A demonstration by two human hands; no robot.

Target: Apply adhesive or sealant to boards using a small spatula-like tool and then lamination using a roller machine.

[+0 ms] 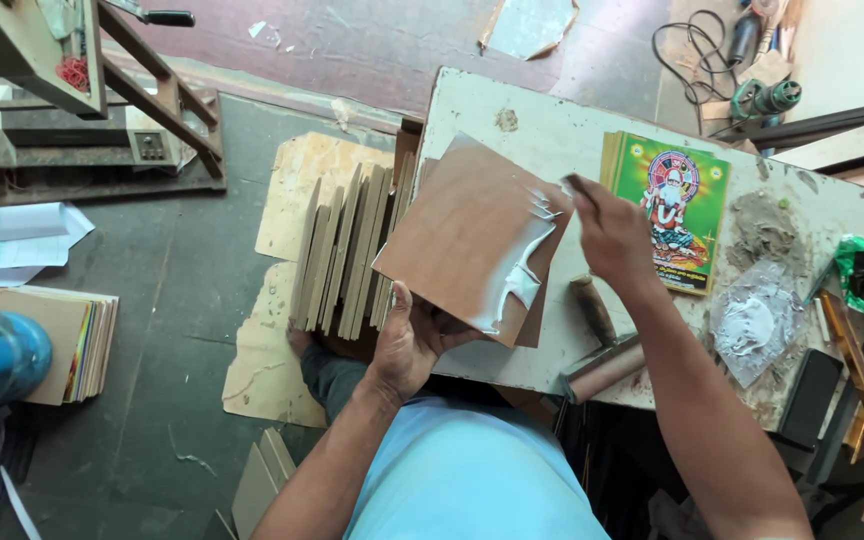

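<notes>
Left hand (407, 345): closed on the lower edge of a square brown board panel (467, 235), thumb on top, holding it tilted above the near-left corner of the desk (542, 130), a white-painted, stained wooden top. Streaks of thick white glue (524, 265) lie along the panel's right edge.

Right hand (607, 235): fingers pinched together at the panel's upper right corner, touching the glue; whether it grips a small tool cannot be told.

On desk, just right of the right hand: a stack of green printed picture cards with a seated figure (674, 205). Near the right forearm: a wooden-handled roller (597, 335). Farther right: a clear plastic sheet with a white glue blob (752, 322).

Floor, left of desk: upright row of plain brown boards (347, 250), leaning together.
</notes>
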